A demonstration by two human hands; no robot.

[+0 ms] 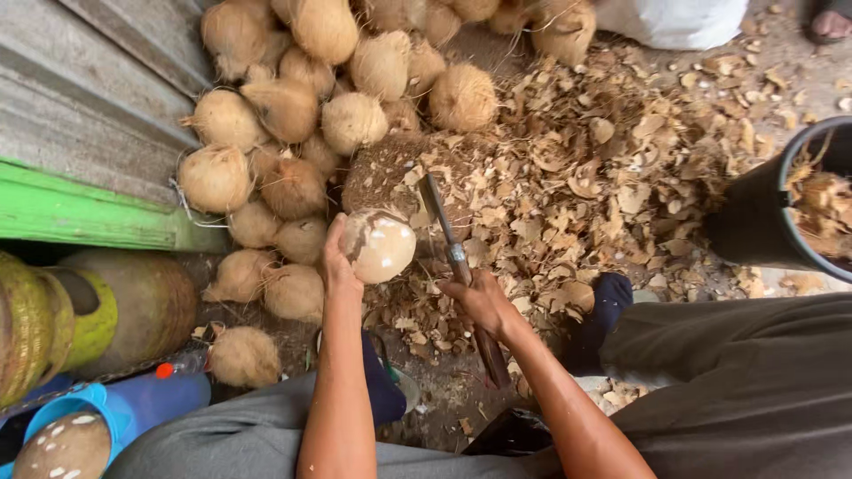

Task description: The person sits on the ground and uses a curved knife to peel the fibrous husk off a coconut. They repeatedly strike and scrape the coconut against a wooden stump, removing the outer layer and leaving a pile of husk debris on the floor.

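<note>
My left hand [337, 262] grips a partly peeled coconut [382, 247], white flesh showing through patches of brown skin, held against a worn wooden chopping block [390, 173]. My right hand [482, 302] holds a long knife [444, 226] by its wooden handle, the blade pointing away from me and lying just right of the coconut. Both forearms reach out over my grey trousers.
A heap of husked brown coconuts [293, 106] lies at the upper left beside a corrugated wall [80, 98]. Shell shavings [612, 168] cover the ground. A black bucket [772, 213] with scraps stands at the right, a blue tub [115, 412] with a peeled coconut at lower left.
</note>
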